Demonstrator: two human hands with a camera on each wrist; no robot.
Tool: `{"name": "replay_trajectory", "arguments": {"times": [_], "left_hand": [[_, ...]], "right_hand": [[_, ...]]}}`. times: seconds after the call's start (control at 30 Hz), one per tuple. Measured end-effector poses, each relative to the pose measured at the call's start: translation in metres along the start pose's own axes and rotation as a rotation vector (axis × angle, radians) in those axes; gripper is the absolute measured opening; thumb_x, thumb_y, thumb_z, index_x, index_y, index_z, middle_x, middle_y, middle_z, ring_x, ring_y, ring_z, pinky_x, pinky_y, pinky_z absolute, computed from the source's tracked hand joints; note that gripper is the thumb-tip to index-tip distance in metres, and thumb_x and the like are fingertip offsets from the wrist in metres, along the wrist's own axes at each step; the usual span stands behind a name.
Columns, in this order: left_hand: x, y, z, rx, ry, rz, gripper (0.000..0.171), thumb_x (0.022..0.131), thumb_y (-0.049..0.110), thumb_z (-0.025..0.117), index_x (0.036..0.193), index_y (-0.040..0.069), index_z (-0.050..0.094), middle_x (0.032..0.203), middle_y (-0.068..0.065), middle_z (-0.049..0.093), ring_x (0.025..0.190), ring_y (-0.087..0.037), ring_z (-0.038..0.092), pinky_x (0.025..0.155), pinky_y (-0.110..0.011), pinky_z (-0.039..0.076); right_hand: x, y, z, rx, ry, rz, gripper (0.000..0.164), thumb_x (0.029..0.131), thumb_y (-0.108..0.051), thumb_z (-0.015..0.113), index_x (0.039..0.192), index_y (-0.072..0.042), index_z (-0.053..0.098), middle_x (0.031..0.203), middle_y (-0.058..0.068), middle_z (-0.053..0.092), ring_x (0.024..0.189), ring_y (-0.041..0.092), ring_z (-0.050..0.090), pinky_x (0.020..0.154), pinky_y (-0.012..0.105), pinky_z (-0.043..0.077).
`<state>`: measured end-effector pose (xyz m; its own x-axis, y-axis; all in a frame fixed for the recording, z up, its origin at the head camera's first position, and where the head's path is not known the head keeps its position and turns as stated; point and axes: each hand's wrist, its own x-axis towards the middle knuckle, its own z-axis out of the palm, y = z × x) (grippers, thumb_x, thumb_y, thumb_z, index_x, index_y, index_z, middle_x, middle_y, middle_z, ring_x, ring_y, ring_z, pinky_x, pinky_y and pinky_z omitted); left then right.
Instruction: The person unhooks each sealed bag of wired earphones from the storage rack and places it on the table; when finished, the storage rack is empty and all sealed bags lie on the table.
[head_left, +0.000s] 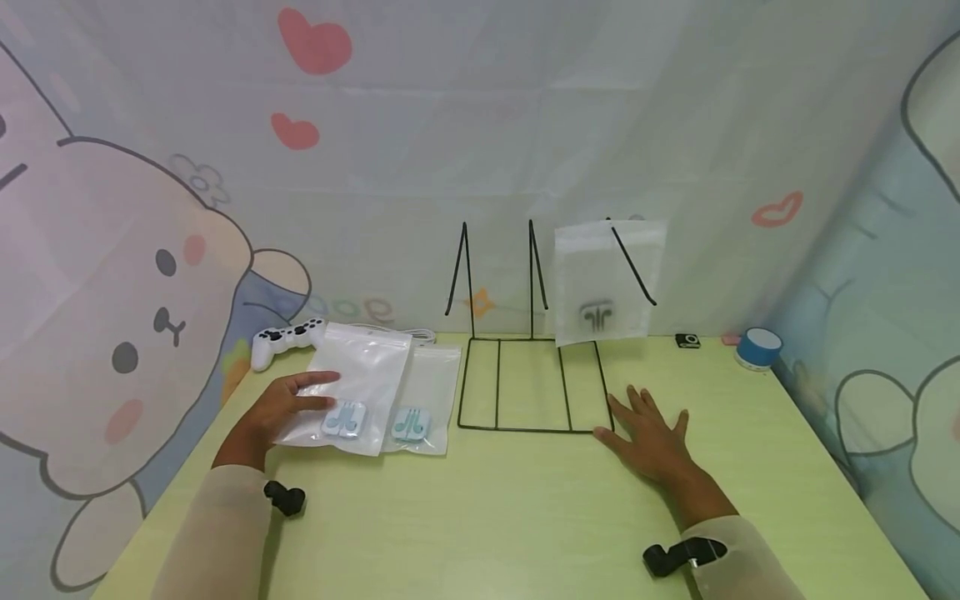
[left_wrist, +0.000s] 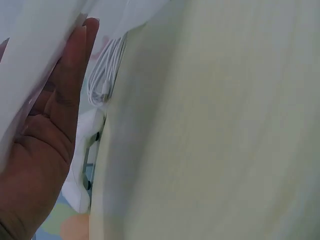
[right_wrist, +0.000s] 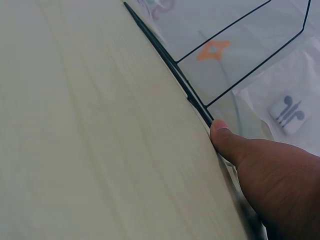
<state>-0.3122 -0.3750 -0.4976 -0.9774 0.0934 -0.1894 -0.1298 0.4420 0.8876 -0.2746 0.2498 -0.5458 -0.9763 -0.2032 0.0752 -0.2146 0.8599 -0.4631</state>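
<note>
My left hand (head_left: 277, 412) holds a clear zip bag (head_left: 367, 358) by its left edge, with a boxed pair of earphones (head_left: 344, 418) inside. In the left wrist view the bag (left_wrist: 30, 55) passes between the thumb and fingers of that hand (left_wrist: 45, 130). A second zip bag (head_left: 442, 375) with earphones (head_left: 411, 423) lies beside it, partly covered. At the right, my right hand (head_left: 652, 437) touches the front right corner of a black wire rack (head_left: 532, 430), fingers spread. A third bag (head_left: 622, 275) with earphones hangs on the rack's right hook.
A white game controller (head_left: 288, 337) and a coiled white cable (left_wrist: 107, 75) lie at the back left. Back right are a small black device (head_left: 687, 341) and a blue round speaker (head_left: 759, 348). Two other rack hooks (head_left: 531, 267) hold nothing.
</note>
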Motion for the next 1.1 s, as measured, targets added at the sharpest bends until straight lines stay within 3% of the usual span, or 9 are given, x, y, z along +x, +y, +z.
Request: {"name": "replay_trajectory", "arguments": {"times": [0.07, 0.4, 0.87, 1.1], "left_hand": [[-0.002, -0.002, -0.003, 0.012, 0.004, -0.007, 0.074, 0.091, 0.028, 0.089, 0.157, 0.013, 0.060, 0.182, -0.018, 0.025, 0.162, -0.038, 0.023, 0.129, -0.061, 0.022], [-0.003, -0.020, -0.018, 0.040, 0.035, -0.058, 0.075, 0.090, 0.032, 0.090, 0.157, 0.013, 0.060, 0.182, -0.020, 0.023, 0.167, -0.043, 0.017, 0.131, -0.073, 0.012], [-0.008, -0.026, -0.022, 0.063, 0.038, -0.048, 0.072, 0.093, 0.027, 0.086, 0.157, 0.007, 0.058, 0.181, -0.022, 0.026, 0.166, -0.043, 0.019, 0.131, -0.072, 0.013], [-0.008, -0.024, -0.024, 0.099, 0.042, -0.092, 0.074, 0.092, 0.031, 0.088, 0.156, 0.009, 0.060, 0.181, -0.023, 0.023, 0.167, -0.047, 0.018, 0.131, -0.073, 0.014]], "right_hand": [[0.000, 0.001, 0.001, 0.002, -0.001, 0.000, 0.081, 0.108, -0.065, 0.054, 0.171, -0.015, 0.039, 0.181, 0.027, 0.018, 0.169, 0.052, 0.010, 0.115, 0.093, -0.012], [0.002, 0.004, 0.003, -0.001, 0.000, -0.002, 0.083, 0.107, -0.067, 0.054, 0.171, -0.015, 0.039, 0.181, 0.026, 0.018, 0.169, 0.052, 0.010, 0.114, 0.093, -0.013], [0.002, 0.002, 0.001, -0.005, 0.006, 0.000, 0.083, 0.107, -0.066, 0.054, 0.171, -0.015, 0.039, 0.181, 0.027, 0.019, 0.169, 0.052, 0.011, 0.114, 0.094, -0.013], [0.001, 0.002, 0.001, -0.007, -0.001, 0.004, 0.083, 0.108, -0.066, 0.054, 0.171, -0.015, 0.039, 0.181, 0.026, 0.018, 0.169, 0.052, 0.010, 0.115, 0.093, -0.013]]}}
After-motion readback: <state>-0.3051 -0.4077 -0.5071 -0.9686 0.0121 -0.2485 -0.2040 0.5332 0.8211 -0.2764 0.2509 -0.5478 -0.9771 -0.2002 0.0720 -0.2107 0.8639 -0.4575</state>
